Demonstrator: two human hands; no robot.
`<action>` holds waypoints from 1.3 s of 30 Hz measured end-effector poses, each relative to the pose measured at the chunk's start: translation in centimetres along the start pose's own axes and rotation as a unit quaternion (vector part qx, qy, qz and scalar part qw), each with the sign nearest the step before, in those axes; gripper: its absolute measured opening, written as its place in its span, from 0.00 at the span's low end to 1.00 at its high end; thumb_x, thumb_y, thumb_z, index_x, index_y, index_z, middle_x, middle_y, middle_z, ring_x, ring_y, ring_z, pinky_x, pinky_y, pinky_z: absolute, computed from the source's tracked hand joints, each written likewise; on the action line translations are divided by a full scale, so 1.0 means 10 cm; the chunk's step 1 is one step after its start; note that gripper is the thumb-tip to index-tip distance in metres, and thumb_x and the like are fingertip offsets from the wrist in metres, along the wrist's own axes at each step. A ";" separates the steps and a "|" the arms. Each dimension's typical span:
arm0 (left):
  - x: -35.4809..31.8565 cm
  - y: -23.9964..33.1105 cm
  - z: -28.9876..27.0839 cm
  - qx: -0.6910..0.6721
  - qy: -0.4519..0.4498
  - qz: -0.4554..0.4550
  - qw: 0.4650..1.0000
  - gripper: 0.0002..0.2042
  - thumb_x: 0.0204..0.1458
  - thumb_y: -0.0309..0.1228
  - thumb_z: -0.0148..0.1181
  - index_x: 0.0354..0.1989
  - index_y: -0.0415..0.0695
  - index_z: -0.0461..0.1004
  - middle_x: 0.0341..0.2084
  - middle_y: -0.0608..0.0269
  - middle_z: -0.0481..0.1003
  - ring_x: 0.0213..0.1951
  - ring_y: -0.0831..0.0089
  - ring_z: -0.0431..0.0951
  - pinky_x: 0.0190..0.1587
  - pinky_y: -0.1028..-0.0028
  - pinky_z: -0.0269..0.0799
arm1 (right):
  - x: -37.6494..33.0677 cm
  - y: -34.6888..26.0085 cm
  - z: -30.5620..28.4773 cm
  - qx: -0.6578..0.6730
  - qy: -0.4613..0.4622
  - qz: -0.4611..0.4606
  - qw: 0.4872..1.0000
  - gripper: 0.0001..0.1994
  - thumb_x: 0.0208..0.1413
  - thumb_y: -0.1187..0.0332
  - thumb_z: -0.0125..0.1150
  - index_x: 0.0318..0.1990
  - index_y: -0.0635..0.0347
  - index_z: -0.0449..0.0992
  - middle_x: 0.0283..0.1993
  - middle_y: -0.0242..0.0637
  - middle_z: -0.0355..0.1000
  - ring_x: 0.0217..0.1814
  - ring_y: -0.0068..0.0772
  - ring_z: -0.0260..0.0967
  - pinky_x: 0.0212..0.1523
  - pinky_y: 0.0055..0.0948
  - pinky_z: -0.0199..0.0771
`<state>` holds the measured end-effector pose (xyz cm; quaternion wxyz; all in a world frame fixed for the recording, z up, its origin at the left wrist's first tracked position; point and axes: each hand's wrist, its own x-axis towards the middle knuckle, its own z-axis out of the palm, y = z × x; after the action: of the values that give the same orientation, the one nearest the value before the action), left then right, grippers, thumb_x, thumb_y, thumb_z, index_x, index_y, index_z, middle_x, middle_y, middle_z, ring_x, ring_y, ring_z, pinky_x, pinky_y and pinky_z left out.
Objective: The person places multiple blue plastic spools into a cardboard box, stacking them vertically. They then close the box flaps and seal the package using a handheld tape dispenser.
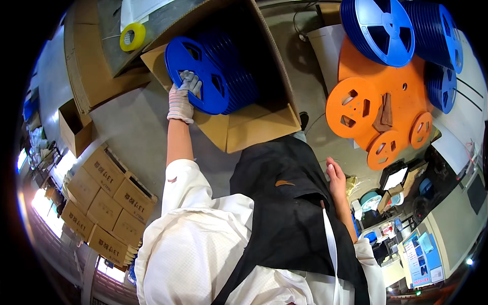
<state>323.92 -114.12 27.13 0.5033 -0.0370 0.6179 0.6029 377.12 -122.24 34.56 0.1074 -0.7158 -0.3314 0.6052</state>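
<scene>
Head view, landmark: open cardboard box (254,127), lying on its side on the grey floor, mouth turned toward the wearer.

Left hand (184,96): gloved, extended into the box mouth, fingers curled through a spoke cut-out of the front blue reel (195,73); closed on that reel's flange.

Right hand (335,175): bare, hanging below and right of the box beside the black apron (284,213); fingers loosely extended, holding nothing.

Nearer hand: left, already in contact; right well apart from the box.

Held reel, position: at the left edge of the box mouth, standing on its rim, flat face toward the camera.

Held reel, axis: hub axis pointing into the box, in line with the row behind it.

Direction from grip: reel body up and to the right of the glove; box opening toward the wearer.

Box contents: row of blue reels (236,76) packed face to face behind the front one, running back into the shadowed interior; count not discernible.

Right of the box: orange reels (356,104), one very large with smaller ones laid on it, flat on the floor; stacks of further blue reels (389,28) resting on its far side.

Left of the box: yellow tape roll (132,36) on flattened cardboard above; small open carton (73,127), contents not visible; stacked sealed cartons (107,198) lower down.
</scene>
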 end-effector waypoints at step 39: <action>-2.31 -1.90 -0.63 0.469 0.104 -0.103 0.871 0.19 0.56 0.35 0.55 0.54 0.41 0.69 0.36 0.58 0.75 0.38 0.72 0.72 0.45 0.75 0.67 | 3.61 -3.16 -0.49 -0.549 0.002 -0.156 0.821 0.41 0.35 0.53 0.74 0.59 0.61 0.64 0.58 0.50 0.65 0.58 0.49 0.64 0.56 0.38 0.66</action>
<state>344.03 -137.13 27.65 0.4536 0.0778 0.8695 0.1793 372.57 -75.30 24.56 -0.2098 -0.5962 -0.7161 0.2962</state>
